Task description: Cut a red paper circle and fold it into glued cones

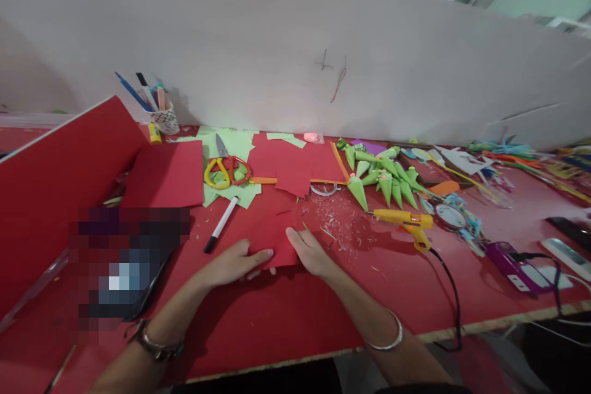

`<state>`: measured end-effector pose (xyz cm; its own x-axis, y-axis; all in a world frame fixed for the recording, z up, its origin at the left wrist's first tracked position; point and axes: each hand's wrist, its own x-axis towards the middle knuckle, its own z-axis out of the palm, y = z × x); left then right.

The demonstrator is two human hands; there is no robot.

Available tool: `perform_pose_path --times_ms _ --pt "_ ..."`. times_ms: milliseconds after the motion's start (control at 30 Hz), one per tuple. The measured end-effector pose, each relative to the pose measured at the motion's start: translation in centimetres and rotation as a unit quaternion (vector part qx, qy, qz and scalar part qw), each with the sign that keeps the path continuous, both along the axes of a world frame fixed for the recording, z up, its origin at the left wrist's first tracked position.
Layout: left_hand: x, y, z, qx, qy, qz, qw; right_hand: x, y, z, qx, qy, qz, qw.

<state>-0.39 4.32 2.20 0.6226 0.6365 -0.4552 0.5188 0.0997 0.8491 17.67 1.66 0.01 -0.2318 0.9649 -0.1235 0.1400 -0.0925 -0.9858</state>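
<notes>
Between both hands is a piece of red paper (282, 249), held just above the red tabletop. My left hand (237, 261) grips its left edge, thumb on top and fingers partly hidden underneath. On the right edge, my right hand (311, 251) pinches the paper with the thumb on top. A black-and-white marker (221, 225) lies left of the paper. Farther back, scissors (226, 166) with yellow and red handles rest on light green paper (252, 196). More red paper (295, 160) lies behind my hands, with an orange strip along its edge.
Right of my hands are paper scraps (341, 228), a yellow glue gun (401, 218) with a black cord, and several green paper cones (388, 181). A purple power strip (519, 268) sits far right. A pen cup (165, 118) and red board (69, 178) stand left.
</notes>
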Motion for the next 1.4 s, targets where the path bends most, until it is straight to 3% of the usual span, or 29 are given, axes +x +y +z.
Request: perform_pose_path --times_ms 267,367,500,667,733,867,1067,1400 --pt "0.0 0.2 0.3 0.035 -0.042 0.022 0.998 0.4 0.0 0.2 0.046 -0.065 0.051 0.995" --pt "0.0 0.7 0.6 0.121 -0.082 0.042 0.988 0.3 0.1 0.3 0.08 -0.109 0.09 0.987" --pt "0.0 0.9 1.3 0.259 -0.083 -0.004 0.962 0.0 0.2 0.7 0.126 -0.148 0.159 0.968" --pt "-0.1 0.3 1.6 0.322 -0.023 -0.004 0.946 0.2 0.1 1.8 0.182 -0.193 0.141 0.954" --pt "-0.1 0.0 1.7 0.334 0.004 -0.003 0.943 0.4 -0.2 2.4 0.233 -0.255 0.12 0.931" --pt "0.6 -0.9 2.4 0.344 0.04 -0.024 0.938 0.1 -0.6 3.5 0.332 -0.392 0.064 0.856" --pt "1.0 -1.8 3.5 0.401 0.094 -0.043 0.91 0.5 -0.7 4.1 0.397 -0.43 0.027 0.81" --pt "-0.4 -2.2 3.6 0.394 0.119 -0.007 0.911 4.6 -0.5 4.0 0.341 -0.368 0.015 0.865"
